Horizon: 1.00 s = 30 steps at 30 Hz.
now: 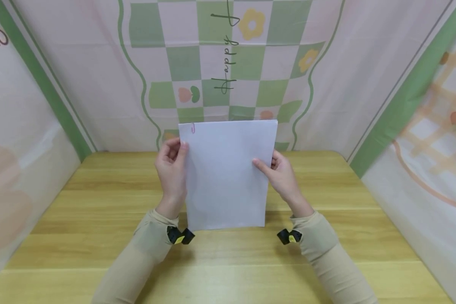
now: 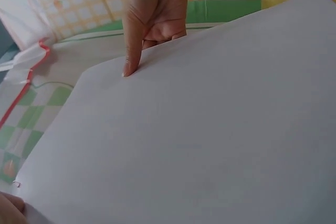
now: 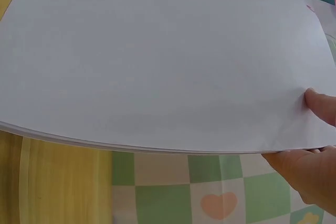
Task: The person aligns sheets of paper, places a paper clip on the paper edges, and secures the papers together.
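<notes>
Both hands hold up a stack of white paper (image 1: 226, 177), tilted toward the head camera above the table. A pink paper clip (image 1: 193, 128) sits on its top edge near the upper left corner. My left hand (image 1: 172, 169) pinches the left edge high up, thumb on the front face and fingers behind. On the other side my right hand (image 1: 283, 175) grips the right edge a little lower, its thumb (image 3: 320, 106) pressed on the front sheet. Several sheet edges show along the side of the stack in the right wrist view. The fingers behind the paper are partly hidden.
A wood-grain table (image 1: 228, 270) lies beneath the hands. Behind it hangs a cloth (image 1: 247, 63) with green and white checks and flowers, and printed cloths flank both sides. Each sleeve carries a small black wrist camera (image 1: 180, 235).
</notes>
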### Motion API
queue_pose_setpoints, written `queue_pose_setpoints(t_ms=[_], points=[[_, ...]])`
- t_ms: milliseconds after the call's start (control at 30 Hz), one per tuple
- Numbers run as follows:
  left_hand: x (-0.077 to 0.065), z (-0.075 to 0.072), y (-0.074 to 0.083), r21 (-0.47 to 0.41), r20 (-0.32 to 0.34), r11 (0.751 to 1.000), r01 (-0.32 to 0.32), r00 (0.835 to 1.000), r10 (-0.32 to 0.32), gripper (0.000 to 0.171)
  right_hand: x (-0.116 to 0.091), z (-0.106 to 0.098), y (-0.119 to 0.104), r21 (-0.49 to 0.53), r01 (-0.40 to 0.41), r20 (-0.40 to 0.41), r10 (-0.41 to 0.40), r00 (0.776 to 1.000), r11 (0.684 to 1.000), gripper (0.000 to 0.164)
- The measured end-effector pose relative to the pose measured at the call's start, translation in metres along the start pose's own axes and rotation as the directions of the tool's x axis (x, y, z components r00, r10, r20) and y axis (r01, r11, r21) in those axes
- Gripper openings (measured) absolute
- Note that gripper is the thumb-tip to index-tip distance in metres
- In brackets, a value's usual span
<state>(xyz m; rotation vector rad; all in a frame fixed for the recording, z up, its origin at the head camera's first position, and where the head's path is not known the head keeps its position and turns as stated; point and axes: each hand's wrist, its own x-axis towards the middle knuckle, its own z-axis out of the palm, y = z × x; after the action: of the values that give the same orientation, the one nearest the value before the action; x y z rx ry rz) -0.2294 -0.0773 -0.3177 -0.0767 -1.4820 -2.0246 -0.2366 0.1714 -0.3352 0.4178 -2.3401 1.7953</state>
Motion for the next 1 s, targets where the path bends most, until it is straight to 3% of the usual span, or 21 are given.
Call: queue_pose_setpoints(t_ms=[400,767,1000], points=[[-0.007,-0.011,-0.010,0.112,0.113,0.991,0.077,0.990,-0.090,0.020,0.001,0.001,0.000,-0.009,-0.001,-0.008,0.001,1.000,1.000,0.046],[-0.017,-0.017,-0.014,0.180,0.164,0.972,0.153,0.969,-0.183,0.023,0.001,0.001,0.001,-0.006,0.001,-0.014,-0.001,1.000,1.000,0.046],[-0.021,-0.018,-0.016,0.211,0.186,0.970,0.125,0.969,-0.165,0.022,0.000,0.001,0.000,-0.016,0.002,-0.018,-0.003,1.000,1.000,0.046]])
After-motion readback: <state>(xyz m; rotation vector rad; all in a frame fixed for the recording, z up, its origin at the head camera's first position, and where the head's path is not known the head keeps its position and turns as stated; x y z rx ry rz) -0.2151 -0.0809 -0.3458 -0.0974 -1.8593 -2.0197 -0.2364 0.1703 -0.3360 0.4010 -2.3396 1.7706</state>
